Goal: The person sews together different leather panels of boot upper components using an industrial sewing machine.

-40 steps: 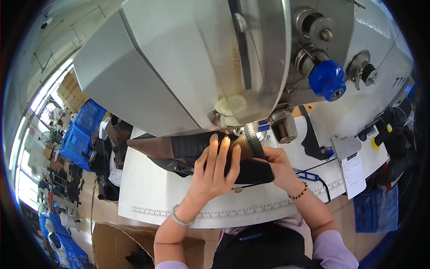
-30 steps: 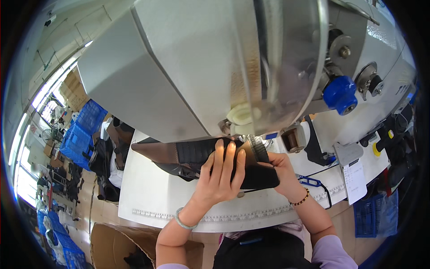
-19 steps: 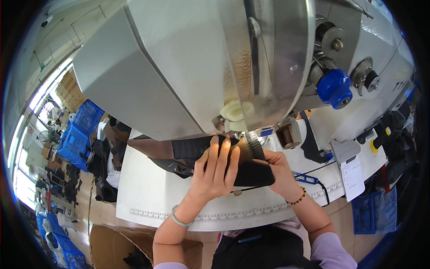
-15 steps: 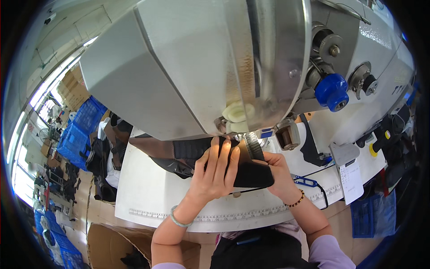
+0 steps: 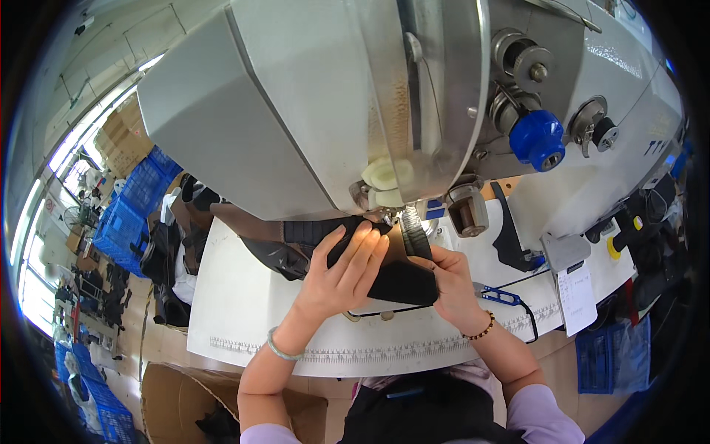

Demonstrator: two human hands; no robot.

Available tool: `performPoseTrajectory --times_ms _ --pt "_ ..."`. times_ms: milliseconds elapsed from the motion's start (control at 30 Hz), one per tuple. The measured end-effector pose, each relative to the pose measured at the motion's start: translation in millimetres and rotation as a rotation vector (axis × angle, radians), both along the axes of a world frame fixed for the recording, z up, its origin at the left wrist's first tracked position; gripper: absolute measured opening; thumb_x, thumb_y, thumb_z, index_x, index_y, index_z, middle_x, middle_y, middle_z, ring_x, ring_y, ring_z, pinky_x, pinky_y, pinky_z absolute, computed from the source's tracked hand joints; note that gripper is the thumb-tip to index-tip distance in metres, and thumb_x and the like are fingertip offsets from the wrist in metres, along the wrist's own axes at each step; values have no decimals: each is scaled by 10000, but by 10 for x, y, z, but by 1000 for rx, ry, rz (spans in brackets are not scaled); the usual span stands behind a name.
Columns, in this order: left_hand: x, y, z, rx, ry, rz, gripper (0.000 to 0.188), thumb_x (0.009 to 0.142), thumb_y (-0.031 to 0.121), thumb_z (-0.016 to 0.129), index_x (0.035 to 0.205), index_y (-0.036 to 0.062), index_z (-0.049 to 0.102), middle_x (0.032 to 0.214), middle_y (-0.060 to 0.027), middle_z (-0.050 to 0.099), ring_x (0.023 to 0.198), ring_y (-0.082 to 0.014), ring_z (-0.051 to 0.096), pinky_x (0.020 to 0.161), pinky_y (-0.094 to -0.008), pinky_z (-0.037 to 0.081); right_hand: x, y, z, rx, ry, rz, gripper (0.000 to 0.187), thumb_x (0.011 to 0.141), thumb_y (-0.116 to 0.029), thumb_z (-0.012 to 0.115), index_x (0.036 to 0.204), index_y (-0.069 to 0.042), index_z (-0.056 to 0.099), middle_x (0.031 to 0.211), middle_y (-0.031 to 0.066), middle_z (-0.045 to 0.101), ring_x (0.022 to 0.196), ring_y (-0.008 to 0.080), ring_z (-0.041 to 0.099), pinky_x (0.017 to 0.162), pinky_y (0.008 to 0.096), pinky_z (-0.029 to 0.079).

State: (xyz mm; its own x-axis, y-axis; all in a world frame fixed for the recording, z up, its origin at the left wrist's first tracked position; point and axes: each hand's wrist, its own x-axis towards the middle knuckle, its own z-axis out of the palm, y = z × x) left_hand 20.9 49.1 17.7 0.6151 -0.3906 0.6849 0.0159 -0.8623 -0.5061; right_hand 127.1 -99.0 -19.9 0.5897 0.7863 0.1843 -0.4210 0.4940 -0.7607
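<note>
Under the head of a grey sewing machine (image 5: 296, 111) lies a black and brown shoe upper (image 5: 403, 281) with a ribbed elastic strip (image 5: 414, 233). My left hand (image 5: 342, 270) rests on it with fingers stretched out flat, their tips close to the machine's presser foot. At the elastic's right side, my right hand (image 5: 455, 288) pinches the upper's edge between thumb and fingers. The needle's exact spot is hard to make out behind the machine head. More of the upper trails leftward beneath the machine.
A blue thread snipper (image 5: 501, 296) lies on the white table (image 5: 296, 351) beside a black curved piece (image 5: 509, 229). A paper sheet (image 5: 575, 296) hangs at the right. Blue crates (image 5: 122, 229) and dark shoe parts stand left; a cardboard box (image 5: 174, 403) sits below the table.
Both hands and the upper have shifted slightly left in the picture; the whole view has moved a little too. The left hand's fingers are a bit closer together on the upper.
</note>
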Motion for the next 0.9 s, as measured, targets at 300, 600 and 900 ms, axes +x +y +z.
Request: performPoseTrajectory --times_ms 300,600,900 --pt "26 -50 -79 -18 -68 18 314 735 66 496 1018 15 619 1013 -85 585 1011 -197 590 883 -376 421 148 -79 65 -309 -388 28 181 869 -61 561 1023 -10 640 799 -41 605 700 -10 476 583 144 393" --pt "44 -19 -100 0 -85 6 320 739 57 500 1031 -21 607 1033 -110 574 1003 -228 598 874 -392 424 71 -31 52 -206 -200 -4 205 858 -4 524 1033 6 630 812 -24 605 703 2 498 584 150 405" --pt "8 -209 -352 -132 -13 174 435 713 108 522 1131 -7 543 1173 -144 529 1164 -265 489 1011 -479 285 109 -59 71 -269 -325 -28 214 859 9 513 1043 10 621 816 -26 597 706 7 495 607 160 416"
